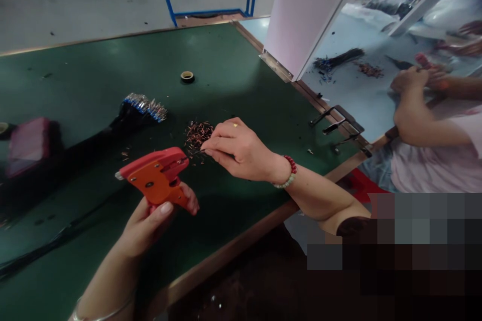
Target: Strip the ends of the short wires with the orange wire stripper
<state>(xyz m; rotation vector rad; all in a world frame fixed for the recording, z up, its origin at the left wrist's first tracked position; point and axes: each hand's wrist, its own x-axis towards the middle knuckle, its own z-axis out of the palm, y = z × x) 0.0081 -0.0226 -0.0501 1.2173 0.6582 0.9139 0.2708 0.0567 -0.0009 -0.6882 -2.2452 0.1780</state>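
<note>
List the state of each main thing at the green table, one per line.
Wire stripper: gripped, tilted
Left hand: closed around its handle
Right hand: pinching
Thin wire: pinched, reaching the stripper's nose
Copper-coloured scraps: loose, heaped
Tape roll: lying flat
Cable bundle: lying down, tips fanned

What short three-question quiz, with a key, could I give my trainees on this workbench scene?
1. Multiple choice: which hand grips the orange-and-red wire stripper? A) right B) left C) neither
2. True or false: the tape roll lies apart from the heap of copper scraps.
3. Fill in the colour: the tips of the black wire bundle are silver and ____.

Key: 1. B, the left hand; 2. true; 3. blue.
</note>
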